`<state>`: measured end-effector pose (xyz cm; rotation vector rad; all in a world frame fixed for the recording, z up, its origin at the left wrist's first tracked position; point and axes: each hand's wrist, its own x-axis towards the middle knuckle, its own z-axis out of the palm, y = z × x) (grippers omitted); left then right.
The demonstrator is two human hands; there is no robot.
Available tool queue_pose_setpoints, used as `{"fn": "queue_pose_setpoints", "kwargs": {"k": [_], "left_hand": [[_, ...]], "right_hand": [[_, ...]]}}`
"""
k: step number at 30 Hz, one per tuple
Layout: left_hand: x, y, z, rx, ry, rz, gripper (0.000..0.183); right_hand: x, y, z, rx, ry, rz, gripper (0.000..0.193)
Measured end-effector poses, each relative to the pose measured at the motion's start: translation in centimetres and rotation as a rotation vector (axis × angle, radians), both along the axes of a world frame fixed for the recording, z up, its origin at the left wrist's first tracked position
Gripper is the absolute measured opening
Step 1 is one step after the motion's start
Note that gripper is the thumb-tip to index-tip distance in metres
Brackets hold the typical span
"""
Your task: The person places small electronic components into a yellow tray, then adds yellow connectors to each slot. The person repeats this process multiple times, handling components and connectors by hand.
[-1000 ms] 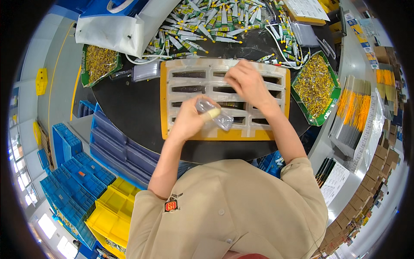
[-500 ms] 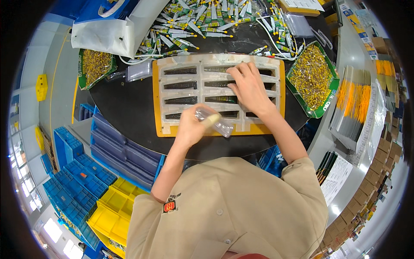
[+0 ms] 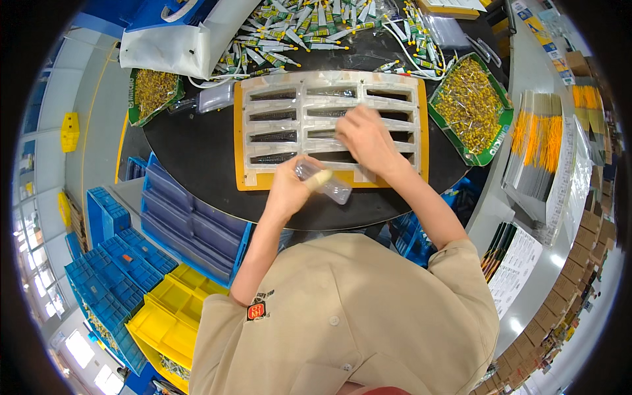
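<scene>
**Left hand (image 3: 293, 187) and right hand (image 3: 368, 138) at a white, yellow-bordered slotted frame (image 3: 301, 118), seen from above**

The left hand pinches a clear, moulded plastic shell (image 3: 337, 192) between thumb and fingers at the frame's near edge. The right hand, blurred, is bent over the middle column with its fingers drawn together; whether they grip anything cannot be told. Hand and forearm hide parts of the middle and right-hand slots. Compared with half a second ago, the right hand lies lower on the frame, leaving the far right slot uncovered; the left hand keeps its pinch.

The frame rests on a black, curved tabletop (image 3: 187, 155). Close to its right side stands a green tray (image 3: 501, 135) of small yellow pieces; a similar, smaller green tray (image 3: 133, 113) lies to the left, beyond clear plastic packs (image 3: 214, 97). Behind spreads a heap of green-and-white tubes with yellow tips (image 3: 322, 29), crossed at right by a white cable (image 3: 397, 29). Blue plastic crates (image 3: 108, 216) and a yellow plastic bin (image 3: 164, 322) stand at lower left.
</scene>
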<state>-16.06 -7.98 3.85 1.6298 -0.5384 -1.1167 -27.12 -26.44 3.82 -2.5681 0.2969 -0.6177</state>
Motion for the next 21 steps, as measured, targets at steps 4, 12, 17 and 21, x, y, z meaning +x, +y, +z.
{"fn": "queue_pose_setpoints", "kwargs": {"k": [4, 12, 17, 21], "left_hand": [[-0.3, 0.0, 0.0, 0.027, -0.047, 0.136, 0.021], [-0.7, 0.4, 0.6, 0.195, -0.137, 0.055, 0.027], [-2.2, 1.4, 1.6, 0.244, -0.063, -0.248, 0.018], [-1.9, -1.3, 1.9, 0.165, 0.041, -0.15, 0.013]], "right_hand": [[-1.3, 1.3, 0.8, 0.247, 0.051, 0.03, 0.021], [-3.4, 3.8, -1.3, 0.123, -0.077, 0.169, 0.015], [-3.2, 1.3, -2.2, 0.133, -0.095, 0.043, 0.013], [-4.5, -4.5, -1.4, 0.185, -0.205, -0.101, 0.01]]}}
